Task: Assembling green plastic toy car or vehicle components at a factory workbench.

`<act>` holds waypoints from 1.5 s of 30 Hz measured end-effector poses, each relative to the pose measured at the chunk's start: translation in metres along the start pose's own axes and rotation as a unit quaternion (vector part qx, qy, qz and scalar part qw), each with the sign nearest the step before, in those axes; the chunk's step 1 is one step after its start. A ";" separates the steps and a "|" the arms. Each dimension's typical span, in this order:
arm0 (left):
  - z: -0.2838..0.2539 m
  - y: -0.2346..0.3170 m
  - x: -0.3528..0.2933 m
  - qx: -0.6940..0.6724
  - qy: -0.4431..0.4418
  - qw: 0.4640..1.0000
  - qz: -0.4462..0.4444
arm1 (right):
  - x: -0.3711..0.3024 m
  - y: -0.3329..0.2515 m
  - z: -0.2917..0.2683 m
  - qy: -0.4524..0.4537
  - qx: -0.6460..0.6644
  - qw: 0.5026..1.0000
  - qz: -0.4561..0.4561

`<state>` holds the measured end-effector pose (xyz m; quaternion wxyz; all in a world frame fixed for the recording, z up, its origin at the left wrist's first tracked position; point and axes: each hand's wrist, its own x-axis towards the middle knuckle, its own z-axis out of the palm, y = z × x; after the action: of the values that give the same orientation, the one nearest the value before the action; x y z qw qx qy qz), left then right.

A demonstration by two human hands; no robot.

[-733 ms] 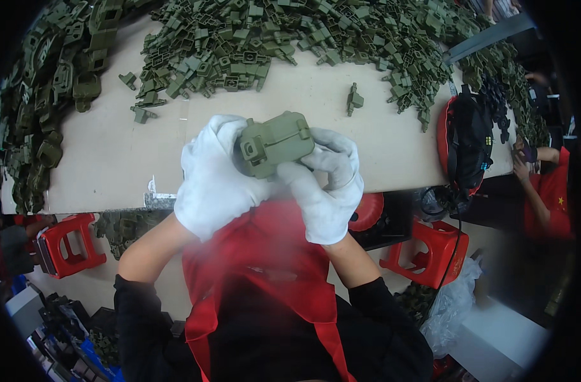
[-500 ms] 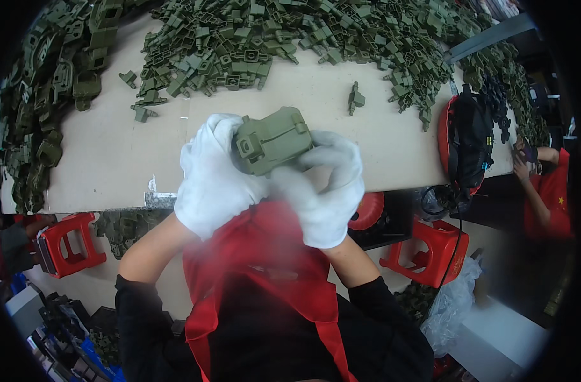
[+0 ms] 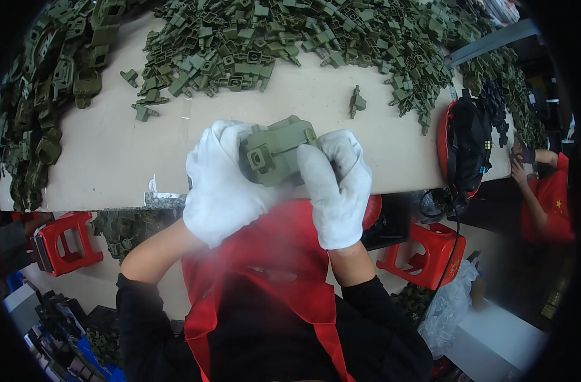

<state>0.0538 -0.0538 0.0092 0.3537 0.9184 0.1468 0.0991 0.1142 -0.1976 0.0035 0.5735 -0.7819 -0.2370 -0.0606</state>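
Between my two white-gloved hands, above the table's near edge, is a boxy olive-green plastic part (image 3: 281, 148) with a ridge along its top and a small square socket on its left side. My left hand (image 3: 223, 178) is wrapped round its left side and underside. On its right side, the thumb of my right hand (image 3: 338, 181) presses against the face while the fingers curl behind. The part's underside is hidden by the gloves. A single small green piece (image 3: 357, 102) lies on the table beyond my right hand.
A large heap of small green pieces (image 3: 239, 48) covers the table's far side; bigger green parts (image 3: 48, 114) are piled at left. A black-and-red bag (image 3: 469, 143) sits at the table's right end. Red stools (image 3: 424, 254) stand below. A co-worker in red (image 3: 545, 204) is at far right.
The green part has shifted slightly to the right along with my left hand. My right thumb, blurred below the part before, now rests upright against its right side.
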 end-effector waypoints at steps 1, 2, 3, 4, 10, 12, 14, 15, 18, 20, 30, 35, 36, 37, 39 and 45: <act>-0.001 0.002 0.001 0.000 0.001 1.000 0.000 | 0.002 0.000 -0.001 -0.013 0.011 1.000 0.005; -0.002 0.003 0.000 -0.005 -0.009 1.000 -0.024 | 0.003 -0.001 -0.002 -0.026 0.022 0.999 0.010; -0.004 0.004 0.000 -0.010 -0.020 0.999 -0.049 | 0.004 -0.003 -0.003 -0.026 0.022 0.999 0.009; -0.005 0.003 -0.001 -0.010 -0.019 0.999 -0.049 | 0.003 -0.007 -0.004 -0.034 -0.008 0.999 -0.014; -0.014 -0.001 0.003 -0.082 -0.066 0.989 -0.100 | 0.010 0.009 0.004 -0.030 0.021 0.997 0.075; -0.013 -0.007 0.004 -0.071 -0.069 0.993 -0.062 | 0.010 0.010 0.002 -0.049 0.004 0.995 0.082; -0.019 -0.001 0.010 -0.056 -0.084 0.993 -0.065 | 0.012 0.007 0.005 -0.048 0.002 0.998 0.049; -0.021 0.002 0.012 -0.040 -0.099 0.992 -0.067 | 0.012 0.006 0.006 -0.045 0.001 0.999 0.017; -0.022 0.004 0.012 -0.030 -0.100 0.991 -0.078 | 0.009 0.000 0.005 -0.029 -0.030 0.999 0.009; -0.026 0.004 0.013 -0.037 -0.107 0.991 -0.075 | 0.008 -0.006 0.004 -0.027 -0.048 0.998 0.000; -0.026 -0.004 0.017 -0.049 -0.096 0.993 -0.056 | 0.003 0.003 0.011 0.035 0.005 0.998 0.059; -0.029 -0.004 0.017 -0.007 -0.125 0.991 -0.049 | 0.007 0.000 0.009 0.011 -0.036 0.999 -0.004; -0.031 -0.003 0.018 -0.009 -0.147 0.987 -0.058 | 0.008 -0.002 0.008 -0.007 -0.043 0.999 0.007; -0.031 -0.001 0.018 -0.008 -0.147 0.987 -0.059 | 0.009 -0.002 0.007 -0.007 -0.043 0.999 0.007; -0.030 0.001 0.017 0.024 -0.119 0.992 -0.041 | 0.012 0.000 0.006 -0.024 -0.034 0.998 0.056; -0.030 -0.006 0.020 -0.107 -0.170 0.976 -0.081 | 0.035 0.022 -0.004 -0.041 0.013 0.999 0.007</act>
<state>0.0630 -0.0241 0.0285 0.4764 0.8638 0.1468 -0.0727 0.1553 -0.1962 -0.0014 0.5740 -0.7775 -0.2560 -0.0212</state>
